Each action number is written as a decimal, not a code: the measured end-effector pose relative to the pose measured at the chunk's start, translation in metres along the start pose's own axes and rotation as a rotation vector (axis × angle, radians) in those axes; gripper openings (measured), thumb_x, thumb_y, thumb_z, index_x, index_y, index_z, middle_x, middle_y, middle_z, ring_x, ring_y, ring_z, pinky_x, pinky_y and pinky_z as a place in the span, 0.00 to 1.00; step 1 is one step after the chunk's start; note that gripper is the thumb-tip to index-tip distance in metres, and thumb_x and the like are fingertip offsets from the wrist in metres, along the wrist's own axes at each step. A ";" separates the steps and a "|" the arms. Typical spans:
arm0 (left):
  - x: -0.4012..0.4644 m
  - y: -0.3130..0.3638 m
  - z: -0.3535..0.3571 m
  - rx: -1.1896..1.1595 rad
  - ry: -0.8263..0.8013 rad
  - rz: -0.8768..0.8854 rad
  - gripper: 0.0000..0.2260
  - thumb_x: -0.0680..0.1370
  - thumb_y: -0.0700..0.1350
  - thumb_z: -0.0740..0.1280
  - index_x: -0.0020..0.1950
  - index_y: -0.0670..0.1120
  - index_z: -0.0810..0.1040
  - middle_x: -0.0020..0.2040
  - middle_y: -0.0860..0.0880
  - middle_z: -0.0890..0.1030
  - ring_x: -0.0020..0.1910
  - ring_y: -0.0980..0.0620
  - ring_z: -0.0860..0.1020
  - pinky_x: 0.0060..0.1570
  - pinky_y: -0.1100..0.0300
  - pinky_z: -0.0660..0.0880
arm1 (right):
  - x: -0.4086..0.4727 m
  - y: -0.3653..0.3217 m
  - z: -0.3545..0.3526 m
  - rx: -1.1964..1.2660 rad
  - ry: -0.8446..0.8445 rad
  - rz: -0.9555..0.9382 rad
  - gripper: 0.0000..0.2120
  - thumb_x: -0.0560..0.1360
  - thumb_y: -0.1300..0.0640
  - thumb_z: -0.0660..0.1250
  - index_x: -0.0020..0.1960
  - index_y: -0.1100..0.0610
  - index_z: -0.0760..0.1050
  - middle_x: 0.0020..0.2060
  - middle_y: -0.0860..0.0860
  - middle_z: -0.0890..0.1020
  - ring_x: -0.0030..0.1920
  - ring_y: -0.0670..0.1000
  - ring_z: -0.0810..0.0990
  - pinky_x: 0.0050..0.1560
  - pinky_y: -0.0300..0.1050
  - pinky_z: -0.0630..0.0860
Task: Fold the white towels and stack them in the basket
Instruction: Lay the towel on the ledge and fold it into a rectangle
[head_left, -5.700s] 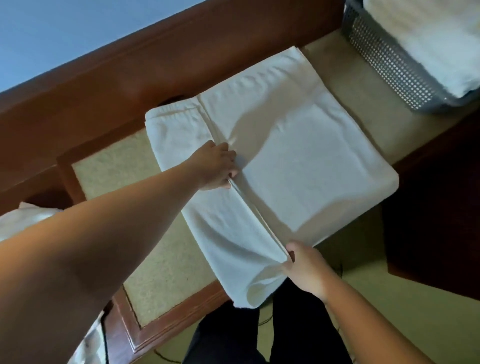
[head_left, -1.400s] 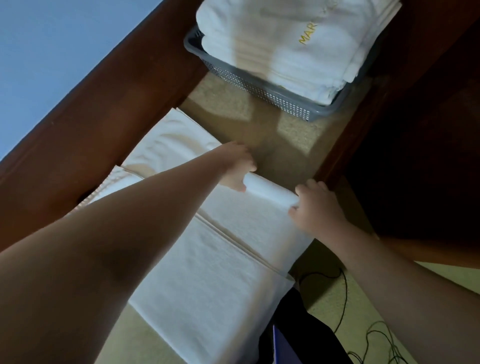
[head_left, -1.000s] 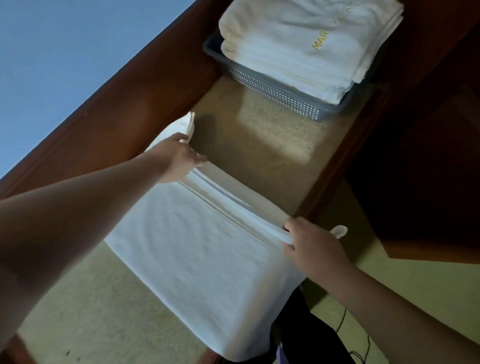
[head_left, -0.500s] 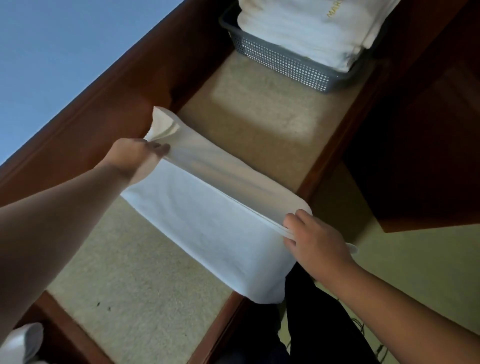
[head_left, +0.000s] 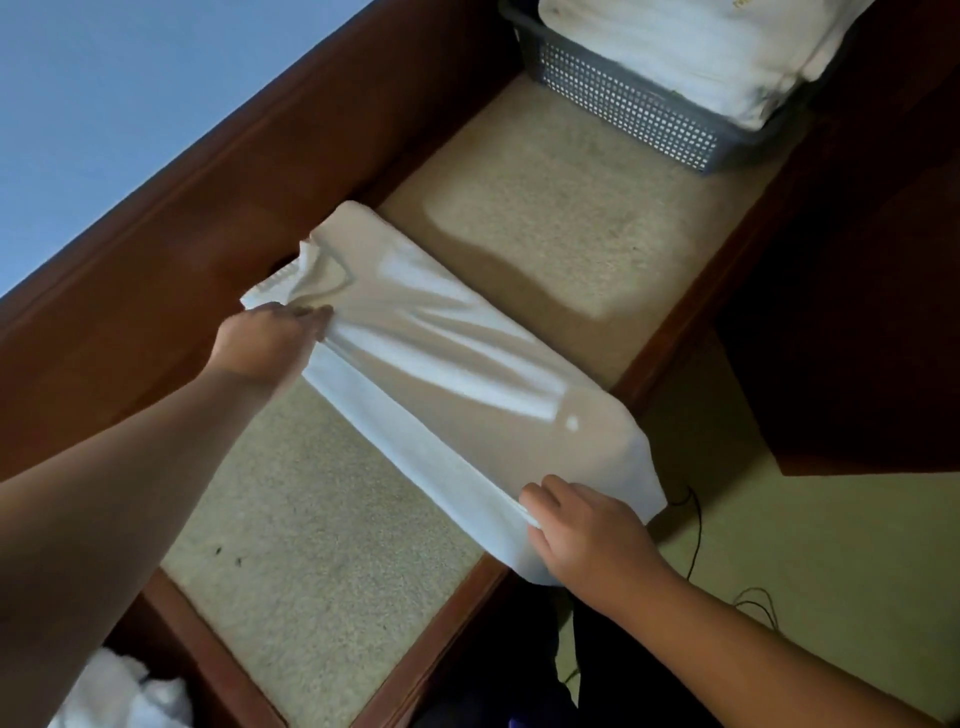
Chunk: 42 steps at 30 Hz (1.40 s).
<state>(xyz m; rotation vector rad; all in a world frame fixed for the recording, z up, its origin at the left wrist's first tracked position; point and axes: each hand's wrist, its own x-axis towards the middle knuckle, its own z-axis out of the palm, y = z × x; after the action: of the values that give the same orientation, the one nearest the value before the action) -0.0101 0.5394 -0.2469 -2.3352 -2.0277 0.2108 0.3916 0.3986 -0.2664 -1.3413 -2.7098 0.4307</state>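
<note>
A white towel (head_left: 447, 374), folded into a long narrow strip, lies diagonally across the beige table surface (head_left: 545, 218). My left hand (head_left: 270, 343) pinches its far left end, where the cloth bunches up. My right hand (head_left: 587, 535) grips the near right end, which hangs over the table's front edge. At the top right stands a grey perforated basket (head_left: 623, 109) holding a stack of folded white towels (head_left: 691, 47).
The table has a raised red-brown wooden rim (head_left: 171, 249) along the back and front. More white cloth (head_left: 119, 696) lies at the bottom left. Dark wooden furniture (head_left: 857, 312) stands to the right, with thin black cables (head_left: 696, 519) on the floor below.
Both hands took the towel's far right edge and drew it back over the rest, folding it into a narrower strip. The view has shifted, and the basket now sits farther off.
</note>
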 end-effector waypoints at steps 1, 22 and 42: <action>-0.002 0.006 0.007 -0.079 -0.019 -0.049 0.09 0.77 0.38 0.70 0.56 0.46 0.84 0.48 0.43 0.85 0.48 0.36 0.82 0.40 0.48 0.77 | 0.000 0.000 0.007 -0.005 -0.056 0.017 0.21 0.66 0.58 0.80 0.49 0.52 0.70 0.36 0.48 0.72 0.30 0.51 0.73 0.27 0.44 0.57; 0.069 0.035 0.039 -1.168 0.077 -1.306 0.20 0.77 0.48 0.69 0.68 0.44 0.76 0.63 0.46 0.81 0.58 0.44 0.82 0.55 0.53 0.81 | 0.008 -0.005 0.031 0.190 -0.147 0.135 0.10 0.74 0.58 0.70 0.54 0.55 0.76 0.36 0.46 0.76 0.34 0.49 0.76 0.27 0.43 0.71; 0.020 0.054 0.051 -1.529 0.206 -1.402 0.10 0.77 0.51 0.75 0.50 0.47 0.78 0.49 0.48 0.82 0.49 0.45 0.83 0.39 0.51 0.84 | -0.006 -0.003 0.034 0.202 -0.224 -0.059 0.19 0.75 0.55 0.60 0.64 0.55 0.76 0.40 0.48 0.78 0.37 0.54 0.77 0.30 0.50 0.76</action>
<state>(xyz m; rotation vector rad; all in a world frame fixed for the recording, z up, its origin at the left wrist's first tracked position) 0.0392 0.5480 -0.3051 -0.0801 -3.3979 -1.9182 0.3859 0.3845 -0.2977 -1.2228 -2.7763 0.8718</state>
